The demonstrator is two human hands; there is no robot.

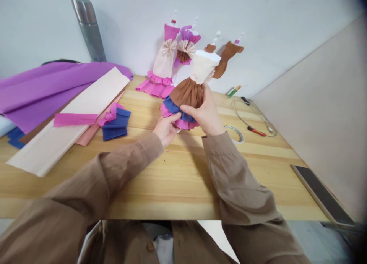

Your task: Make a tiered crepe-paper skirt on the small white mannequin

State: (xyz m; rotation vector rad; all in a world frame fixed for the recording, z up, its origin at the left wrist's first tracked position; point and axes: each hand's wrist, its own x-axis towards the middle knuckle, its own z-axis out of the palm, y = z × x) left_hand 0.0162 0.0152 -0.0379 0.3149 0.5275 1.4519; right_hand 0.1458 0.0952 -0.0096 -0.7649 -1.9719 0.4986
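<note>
A miniature paper dress on a small dress form [187, 93] is tilted above the table between my hands. It has a cream bodice, a gathered brown skirt, and blue and pink ruffles at the hem. My left hand [168, 129] pinches the ruffled hem from below, its thumb on the blue layer. Closed round the skirt's right side is my right hand [208, 113], with the thumb across the front near the blue ruffle and the fingers behind, partly hidden. Just beyond stand a pink and cream dress [163, 65], a purple one [187, 38] and a brown one [227, 57].
Purple crepe paper [54, 84], a cream strip [57, 141], a pink strip [75, 119] and folded blue paper [117, 125] lie at left. A grey bottle [90, 31] stands behind. Right are a tape roll [241, 136], a cable tool with red handle [256, 131] and a phone [322, 195].
</note>
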